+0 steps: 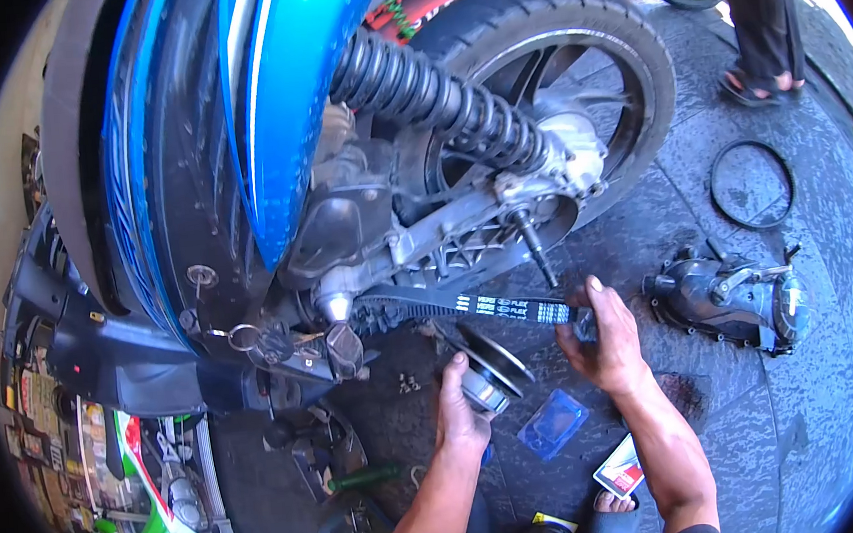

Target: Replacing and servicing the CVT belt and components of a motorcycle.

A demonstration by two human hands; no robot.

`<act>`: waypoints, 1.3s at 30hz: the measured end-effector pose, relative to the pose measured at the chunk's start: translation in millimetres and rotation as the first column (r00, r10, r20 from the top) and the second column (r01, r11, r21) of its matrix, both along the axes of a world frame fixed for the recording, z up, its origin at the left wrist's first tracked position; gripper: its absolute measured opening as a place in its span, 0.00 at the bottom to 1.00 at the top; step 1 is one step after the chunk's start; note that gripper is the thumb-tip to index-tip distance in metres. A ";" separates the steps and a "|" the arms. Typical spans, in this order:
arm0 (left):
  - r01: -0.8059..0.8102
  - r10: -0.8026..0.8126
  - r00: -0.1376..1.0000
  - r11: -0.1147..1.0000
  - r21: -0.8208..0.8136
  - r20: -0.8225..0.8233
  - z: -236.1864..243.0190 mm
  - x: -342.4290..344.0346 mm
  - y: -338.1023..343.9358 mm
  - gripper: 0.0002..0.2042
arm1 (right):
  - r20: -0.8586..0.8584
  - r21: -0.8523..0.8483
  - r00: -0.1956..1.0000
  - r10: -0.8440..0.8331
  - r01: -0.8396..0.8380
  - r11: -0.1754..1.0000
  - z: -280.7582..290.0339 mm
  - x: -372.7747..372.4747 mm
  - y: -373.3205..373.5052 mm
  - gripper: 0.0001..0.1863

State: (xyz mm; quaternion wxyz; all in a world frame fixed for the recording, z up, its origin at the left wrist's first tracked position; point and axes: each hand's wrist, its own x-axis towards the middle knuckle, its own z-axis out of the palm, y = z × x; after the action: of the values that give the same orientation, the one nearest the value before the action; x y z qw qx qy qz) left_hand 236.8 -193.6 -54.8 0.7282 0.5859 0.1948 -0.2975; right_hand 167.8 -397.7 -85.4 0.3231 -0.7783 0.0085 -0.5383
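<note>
My left hand (462, 419) grips a round metal pulley assembly (487, 394) with a dark rim, tilted in front of the engine. Pinched in my right hand (613, 347) is a black drive belt (485, 305) with white printing. From my right fingers the belt stretches left to the front of the open drive case, where its far end is partly hidden. Just above my right hand, a bare shaft (536, 248) sticks out of the scooter's transmission case (444, 240). Between my two hands, the pulley hangs below the belt; whether they touch I cannot tell.
The blue scooter's rear wheel (653, 58) and black spring shock (434, 101) stand above. On the dark floor lie a metal cover (735, 304), a black ring (715, 194), a blue plastic case (551, 425) and a green tool handle (368, 475). A person's leg (762, 15) stands far right.
</note>
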 end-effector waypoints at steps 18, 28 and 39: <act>0.070 0.016 0.974 0.926 -0.370 0.225 29.6 -6.7 -23.3 0.33 | -0.144 0.448 0.935 0.324 -0.231 0.864 -20.4 -27.8 53.0 0.50; 0.046 0.041 0.981 0.904 -0.425 0.192 15.7 -6.2 -28.6 0.37 | -0.082 0.547 0.976 0.201 -0.124 0.828 -40.4 -26.2 78.2 0.48; 0.083 -0.079 0.997 0.923 -0.375 0.027 17.7 -27.6 -21.5 0.40 | 0.584 0.812 0.558 0.590 -0.406 -0.420 -35.9 -17.5 57.0 0.70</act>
State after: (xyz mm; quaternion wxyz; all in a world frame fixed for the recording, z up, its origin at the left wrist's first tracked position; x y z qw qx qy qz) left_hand 209.2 -215.1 -37.2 0.8150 0.4450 0.1059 -0.3559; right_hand 150.3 -340.7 -121.3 0.9693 -0.2285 0.0416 -0.0805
